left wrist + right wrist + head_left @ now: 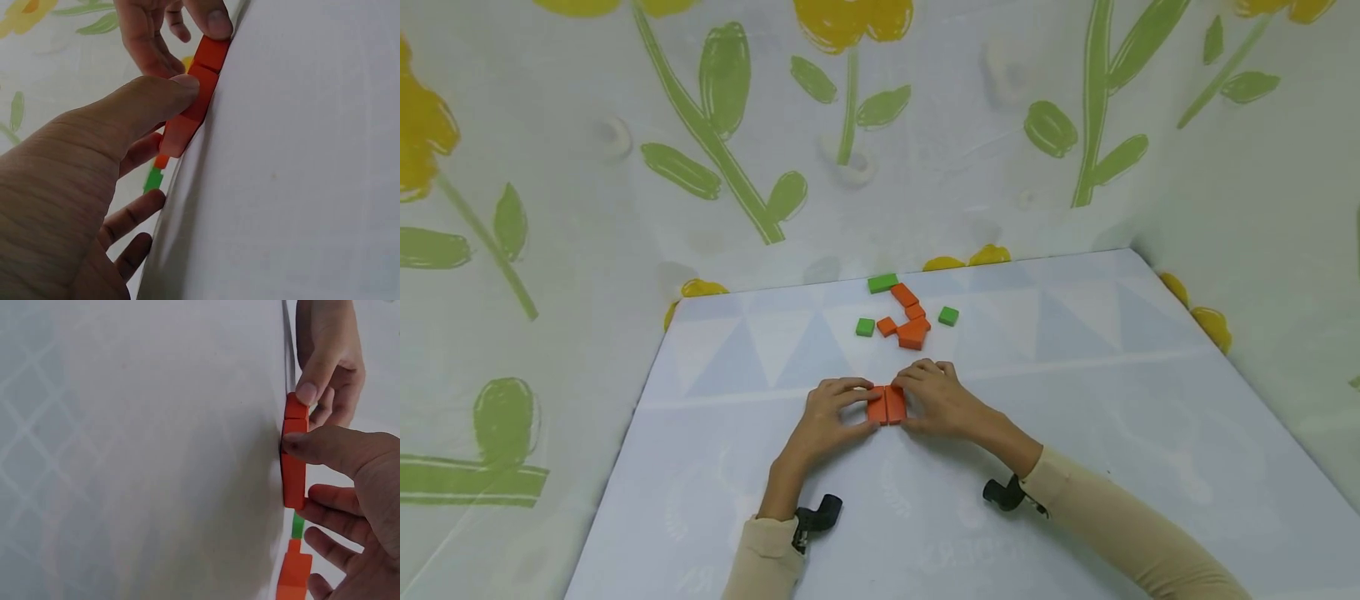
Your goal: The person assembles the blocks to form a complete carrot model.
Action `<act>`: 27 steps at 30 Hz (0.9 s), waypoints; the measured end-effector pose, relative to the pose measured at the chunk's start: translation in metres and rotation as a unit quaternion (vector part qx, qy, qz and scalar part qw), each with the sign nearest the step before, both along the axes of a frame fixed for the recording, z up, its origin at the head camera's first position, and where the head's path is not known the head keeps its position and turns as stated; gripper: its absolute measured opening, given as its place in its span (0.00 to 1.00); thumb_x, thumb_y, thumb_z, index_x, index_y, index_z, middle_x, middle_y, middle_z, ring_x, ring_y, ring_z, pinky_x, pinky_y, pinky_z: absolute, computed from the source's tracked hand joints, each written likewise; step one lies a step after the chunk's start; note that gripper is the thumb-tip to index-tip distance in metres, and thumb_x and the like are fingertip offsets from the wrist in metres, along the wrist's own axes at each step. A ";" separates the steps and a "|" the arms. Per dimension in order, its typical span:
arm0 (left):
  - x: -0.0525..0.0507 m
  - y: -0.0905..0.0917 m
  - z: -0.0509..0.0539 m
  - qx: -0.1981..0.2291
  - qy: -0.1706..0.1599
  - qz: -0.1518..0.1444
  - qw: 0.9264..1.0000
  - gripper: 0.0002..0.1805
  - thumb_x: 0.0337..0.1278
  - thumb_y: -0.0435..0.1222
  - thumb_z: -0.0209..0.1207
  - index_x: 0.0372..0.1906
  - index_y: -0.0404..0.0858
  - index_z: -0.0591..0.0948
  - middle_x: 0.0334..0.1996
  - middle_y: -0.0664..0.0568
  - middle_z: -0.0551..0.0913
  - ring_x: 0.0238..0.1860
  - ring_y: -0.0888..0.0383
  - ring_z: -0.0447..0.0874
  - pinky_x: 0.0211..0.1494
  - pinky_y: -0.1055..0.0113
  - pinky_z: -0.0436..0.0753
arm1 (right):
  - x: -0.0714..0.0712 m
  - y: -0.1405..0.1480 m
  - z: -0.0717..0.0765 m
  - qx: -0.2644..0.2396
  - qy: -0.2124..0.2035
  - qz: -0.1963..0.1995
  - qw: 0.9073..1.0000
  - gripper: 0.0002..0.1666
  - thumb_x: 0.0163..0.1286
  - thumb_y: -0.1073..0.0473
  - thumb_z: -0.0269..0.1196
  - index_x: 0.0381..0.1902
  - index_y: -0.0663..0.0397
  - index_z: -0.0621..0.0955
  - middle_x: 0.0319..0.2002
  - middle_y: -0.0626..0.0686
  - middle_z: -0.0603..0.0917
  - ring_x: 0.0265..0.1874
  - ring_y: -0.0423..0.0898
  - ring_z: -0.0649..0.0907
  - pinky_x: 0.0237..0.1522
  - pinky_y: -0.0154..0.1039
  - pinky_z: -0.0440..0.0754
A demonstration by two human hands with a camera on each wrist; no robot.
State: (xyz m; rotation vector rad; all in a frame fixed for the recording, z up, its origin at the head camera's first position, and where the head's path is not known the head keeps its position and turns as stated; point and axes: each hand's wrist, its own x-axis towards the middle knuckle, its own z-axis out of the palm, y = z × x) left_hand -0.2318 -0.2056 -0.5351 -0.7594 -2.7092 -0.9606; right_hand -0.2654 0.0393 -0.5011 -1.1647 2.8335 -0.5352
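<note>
Two flat orange rectangular blocks lie side by side on the table, long edges together. My left hand pinches the left orange block between thumb and fingers. From the other side, my right hand grips the right orange block the same way. In the left wrist view, the left thumb presses the front edge of its block, and the right thumb touches the other. The right wrist view shows the right thumb on its block, some fingers standing apart from it.
Beyond the hands lies a loose group of orange blocks, including a larger angled one and a small square. Around them are a green rectangle and two green squares, left and right. A flowered cloth hangs behind the table.
</note>
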 end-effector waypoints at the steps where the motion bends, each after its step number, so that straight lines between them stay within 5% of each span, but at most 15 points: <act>1: 0.000 0.000 0.000 0.002 0.000 0.000 1.000 0.23 0.51 0.43 0.73 0.56 0.49 0.86 0.57 0.54 0.81 0.58 0.47 0.73 0.58 0.42 0.67 | 0.000 0.000 0.000 -0.001 0.002 0.000 1.000 0.32 0.57 0.46 0.76 0.58 0.49 0.80 0.57 0.47 0.80 0.61 0.49 0.71 0.60 0.58 0.63; 15: 0.000 0.000 0.000 0.007 -0.004 0.000 1.000 0.24 0.49 0.42 0.74 0.55 0.49 0.86 0.57 0.54 0.81 0.57 0.48 0.74 0.57 0.43 0.68 | -0.006 0.000 0.007 0.005 -0.017 -0.024 1.000 0.36 0.59 0.44 0.75 0.62 0.49 0.79 0.61 0.48 0.78 0.63 0.50 0.69 0.58 0.56 0.64; 27: 0.000 0.000 -0.001 0.007 -0.027 0.006 1.000 0.24 0.52 0.45 0.72 0.57 0.51 0.85 0.57 0.56 0.80 0.59 0.50 0.72 0.59 0.45 0.66 | -0.055 0.024 0.025 -0.047 -0.010 -0.103 0.994 0.30 0.66 0.50 0.69 0.63 0.54 0.78 0.63 0.55 0.77 0.65 0.55 0.70 0.61 0.58 0.62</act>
